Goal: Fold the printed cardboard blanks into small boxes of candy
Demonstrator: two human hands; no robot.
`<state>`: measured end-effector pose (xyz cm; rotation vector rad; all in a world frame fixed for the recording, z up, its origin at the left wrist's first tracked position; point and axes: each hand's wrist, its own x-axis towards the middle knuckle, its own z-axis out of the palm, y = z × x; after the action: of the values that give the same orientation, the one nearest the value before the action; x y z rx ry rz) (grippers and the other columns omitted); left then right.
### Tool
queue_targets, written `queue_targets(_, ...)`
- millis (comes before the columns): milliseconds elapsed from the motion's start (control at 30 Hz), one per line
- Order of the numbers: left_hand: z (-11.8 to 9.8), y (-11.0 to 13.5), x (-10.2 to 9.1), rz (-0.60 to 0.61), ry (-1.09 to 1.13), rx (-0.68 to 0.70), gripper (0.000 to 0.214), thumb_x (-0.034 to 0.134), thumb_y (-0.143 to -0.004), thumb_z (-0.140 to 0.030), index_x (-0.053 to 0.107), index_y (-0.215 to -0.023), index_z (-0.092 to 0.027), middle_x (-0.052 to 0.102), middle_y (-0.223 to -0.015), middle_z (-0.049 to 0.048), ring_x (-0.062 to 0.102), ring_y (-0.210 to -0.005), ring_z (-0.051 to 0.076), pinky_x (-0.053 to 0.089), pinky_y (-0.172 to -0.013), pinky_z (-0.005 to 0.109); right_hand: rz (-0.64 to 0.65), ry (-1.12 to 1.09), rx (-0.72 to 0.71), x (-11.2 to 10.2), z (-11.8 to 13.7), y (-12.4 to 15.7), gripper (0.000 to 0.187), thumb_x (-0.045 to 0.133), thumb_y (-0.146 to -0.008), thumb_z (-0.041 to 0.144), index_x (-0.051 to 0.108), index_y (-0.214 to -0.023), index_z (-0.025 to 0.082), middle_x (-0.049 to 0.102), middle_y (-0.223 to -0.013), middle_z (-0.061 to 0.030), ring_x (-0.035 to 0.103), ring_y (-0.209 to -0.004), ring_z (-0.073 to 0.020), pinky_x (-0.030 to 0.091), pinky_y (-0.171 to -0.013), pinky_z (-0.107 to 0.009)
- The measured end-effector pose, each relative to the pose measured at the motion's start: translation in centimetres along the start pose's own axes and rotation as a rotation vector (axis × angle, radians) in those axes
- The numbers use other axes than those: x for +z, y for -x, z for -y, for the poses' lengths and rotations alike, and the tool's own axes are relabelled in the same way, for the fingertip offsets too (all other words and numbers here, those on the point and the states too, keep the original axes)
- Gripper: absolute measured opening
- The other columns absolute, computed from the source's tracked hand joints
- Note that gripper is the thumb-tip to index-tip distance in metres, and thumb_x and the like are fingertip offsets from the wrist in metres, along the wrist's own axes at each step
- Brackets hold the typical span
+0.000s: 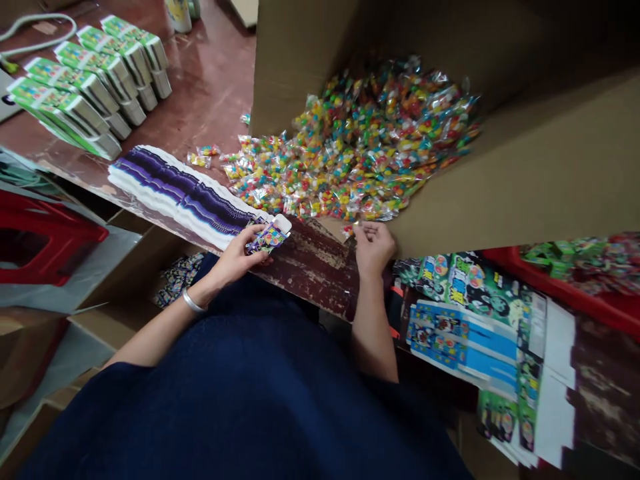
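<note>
L fingers [253, 235] curled round small box [270, 238], R fingers [367, 230] pinched — maybe on candy packet [349, 230]

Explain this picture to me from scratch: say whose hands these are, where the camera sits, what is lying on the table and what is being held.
There is no machine here, only a person at work. The single picture comes from a camera worn on the person's head, looking forward and down, so the two bare hands are the wearer's own. The left hand holds a small purple printed box with its flap open. The right hand pinches a small clear packet at the edge of a heap of colourful candy packets spilling from a big cardboard carton lying on its side. On the dark red table lie a fanned stack of flat purple box blanks and rows of green boxes. More flat printed cartons lie lower right.
</note>
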<state>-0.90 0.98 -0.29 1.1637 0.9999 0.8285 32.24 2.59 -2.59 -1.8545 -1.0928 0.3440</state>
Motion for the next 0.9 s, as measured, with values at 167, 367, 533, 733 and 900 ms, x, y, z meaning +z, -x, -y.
queue_targets(167, 0.1, -0.1, 0.3, 0.042, -0.2, 0.088, 0.038, 0.077, -0.085, -0.029, 0.069, -0.12, -0.019, 0.07, -0.087, 0.0011, 0.06, -0.072, 0.015, 0.049, -0.066, 0.028, 0.15, -0.294, -0.143, 0.0, 6.4, 3.4, 0.026, 0.077, -0.088, 0.046, 0.071, -0.096, 0.022, 0.073, -0.078, -0.0008, 0.068, -0.065, -0.017, 0.057, -0.061, -0.031)
queue_targets(367, -0.5, 0.2, 1.3, 0.041, -0.243, 0.123, 0.041, 0.077, -0.088, -0.03, 0.067, -0.126, -0.018, 0.069, -0.084, 0.0008, 0.059, -0.07, 0.015, 0.048, -0.064, 0.028, 0.383, -0.236, -0.316, 1.9, 11.8, 5.8, 0.015, 0.073, -0.095, 0.039, 0.074, -0.091, 0.025, 0.075, -0.086, -0.001, 0.068, -0.071, -0.0171, 0.06, -0.073, -0.034)
queue_targets(533, -0.7, 0.4, 1.5, -0.001, -0.087, 0.117, 0.032, 0.076, -0.09, -0.034, 0.066, -0.115, -0.018, 0.072, -0.097, 0.0051, 0.068, -0.083, 0.017, 0.058, -0.078, 0.032, 0.459, -0.163, -0.496, 2.8, 11.7, 5.9, 0.013, 0.073, -0.095, 0.038, 0.079, -0.089, 0.028, 0.072, -0.11, -0.0066, 0.07, -0.108, -0.0254, 0.06, -0.097, -0.045)
queue_targets(733, -1.1, 0.8, 1.9, -0.1, 0.096, 0.191, 0.066, 0.084, -0.084, -0.03, 0.052, -0.141, -0.028, 0.062, -0.102, 0.0012, 0.063, -0.07, 0.009, 0.057, -0.067, 0.023, 0.569, -0.457, -0.218, 4.3, 9.7, 8.0, 0.037, 0.075, -0.093, 0.045, 0.071, -0.127, 0.031, 0.076, -0.119, -0.0057, 0.075, -0.101, -0.0218, 0.066, -0.088, -0.039)
queue_targets(900, -1.0, 1.0, 1.9, -0.011, 0.088, 0.183, 0.044, 0.081, -0.086, -0.029, 0.063, -0.125, -0.024, 0.057, -0.101, 0.0009, 0.059, -0.069, 0.008, 0.054, -0.063, 0.022, 0.534, -0.475, -0.236, 5.0, 9.6, 8.9, 0.02, 0.071, -0.095, 0.045, 0.074, -0.099, 0.026, 0.078, -0.112, -0.006, 0.076, -0.102, -0.0228, 0.063, -0.095, -0.042)
